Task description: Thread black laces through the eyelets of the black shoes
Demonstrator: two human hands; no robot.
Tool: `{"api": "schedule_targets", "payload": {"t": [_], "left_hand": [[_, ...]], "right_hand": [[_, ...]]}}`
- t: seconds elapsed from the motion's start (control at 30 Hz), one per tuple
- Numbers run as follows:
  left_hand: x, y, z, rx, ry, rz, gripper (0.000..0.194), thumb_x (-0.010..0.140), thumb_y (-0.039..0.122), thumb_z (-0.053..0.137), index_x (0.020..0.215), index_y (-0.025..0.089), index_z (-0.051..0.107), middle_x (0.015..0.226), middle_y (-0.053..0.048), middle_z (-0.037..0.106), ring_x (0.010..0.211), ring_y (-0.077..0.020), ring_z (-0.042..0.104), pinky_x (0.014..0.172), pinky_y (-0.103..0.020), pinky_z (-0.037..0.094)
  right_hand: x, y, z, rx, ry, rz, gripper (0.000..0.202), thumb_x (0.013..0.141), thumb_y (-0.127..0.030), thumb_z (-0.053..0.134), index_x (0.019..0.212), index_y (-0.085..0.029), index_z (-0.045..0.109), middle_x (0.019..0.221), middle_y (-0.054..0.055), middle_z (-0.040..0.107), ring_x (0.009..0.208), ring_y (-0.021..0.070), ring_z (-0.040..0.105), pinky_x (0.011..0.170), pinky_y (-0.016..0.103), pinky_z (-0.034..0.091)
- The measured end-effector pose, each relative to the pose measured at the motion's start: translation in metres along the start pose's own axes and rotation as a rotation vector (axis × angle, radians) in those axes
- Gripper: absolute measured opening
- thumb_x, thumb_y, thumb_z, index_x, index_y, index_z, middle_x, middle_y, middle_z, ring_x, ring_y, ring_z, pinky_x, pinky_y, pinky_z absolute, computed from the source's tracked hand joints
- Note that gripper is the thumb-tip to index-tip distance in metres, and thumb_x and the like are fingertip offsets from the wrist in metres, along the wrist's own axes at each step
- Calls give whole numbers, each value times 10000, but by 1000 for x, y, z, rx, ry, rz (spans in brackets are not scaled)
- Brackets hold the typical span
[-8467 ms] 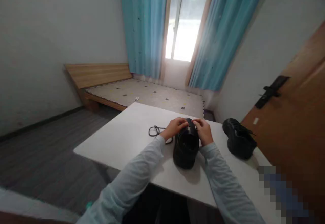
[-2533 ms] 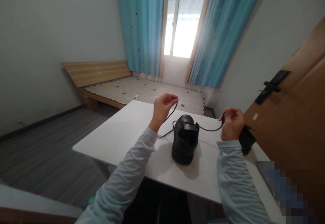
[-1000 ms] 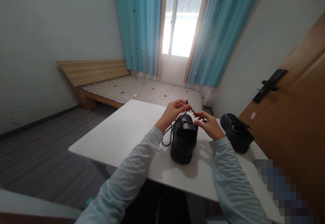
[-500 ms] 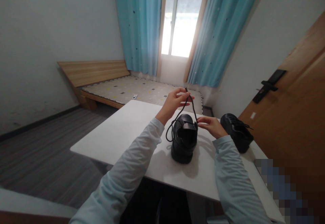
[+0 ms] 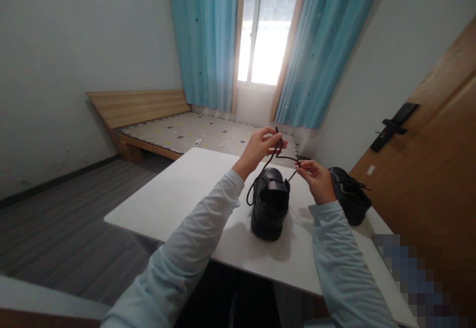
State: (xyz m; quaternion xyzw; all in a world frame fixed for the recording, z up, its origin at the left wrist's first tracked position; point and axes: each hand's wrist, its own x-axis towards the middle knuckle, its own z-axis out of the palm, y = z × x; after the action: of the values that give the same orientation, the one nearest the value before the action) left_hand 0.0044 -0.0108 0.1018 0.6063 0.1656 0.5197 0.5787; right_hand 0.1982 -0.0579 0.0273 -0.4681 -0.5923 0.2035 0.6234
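A black shoe (image 5: 270,208) stands upright on the white table, its heel towards me. Above its toe, my left hand (image 5: 265,144) pinches the black shoelace (image 5: 249,194), with a short end poking up over the fingertips. To the right of the shoe, my right hand (image 5: 316,176) is closed on another stretch of the lace, which runs between both hands and down to the shoe's eyelets. A loop of lace hangs at the shoe's left side. The second black shoe (image 5: 349,196) sits beyond my right hand, laces across its top.
The white table (image 5: 156,194) carries both shoes. Behind it is a bed (image 5: 223,132) with a small white object (image 5: 198,143) on its patterned mattress. A wooden door (image 5: 420,169) with a black handle is close by on the right. Blue curtains (image 5: 208,40) flank the window.
My right hand has moved from the shoe's eyelets up and to the right, drawing lace outwards. My left hand has shifted slightly right, still pinching the lace. The shoe has stayed in place.
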Motion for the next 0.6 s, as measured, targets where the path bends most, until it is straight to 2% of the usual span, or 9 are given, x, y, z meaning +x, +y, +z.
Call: {"api": "schedule_targets", "payload": {"t": [0.2,0.37,0.47,0.6], "left_hand": [[1,6,0,-3,1,-7,230,781,347,596,816,173,450,732,2,626,685,-122,643,700,-323,530],[2,15,1,56,17,-23,229,795,364,571,848,185,438,783,4,622,642,-106,642,651,-279,532],[4,23,3,88,6,-5,206,807,347,553,852,186,433,789,5,619,625,-102,640,622,-263,531],[9,38,5,160,8,38,157,828,317,523,871,185,448,787,4,618,638,-102,642,613,-243,528]], "right_hand": [[-4,-11,4,166,105,-111,161,693,-290,708,758,-213,581,913,14,622,849,165,622,867,391,469],[-3,-9,7,210,74,-106,172,706,-322,692,764,-227,561,1002,24,622,911,179,619,902,407,451],[-3,-2,7,122,-90,-6,247,683,-359,710,837,-235,563,1060,52,626,1045,221,577,917,431,433],[-6,14,8,-24,-408,174,600,561,-435,779,1059,-246,504,1178,104,588,1170,277,499,936,474,406]]}}
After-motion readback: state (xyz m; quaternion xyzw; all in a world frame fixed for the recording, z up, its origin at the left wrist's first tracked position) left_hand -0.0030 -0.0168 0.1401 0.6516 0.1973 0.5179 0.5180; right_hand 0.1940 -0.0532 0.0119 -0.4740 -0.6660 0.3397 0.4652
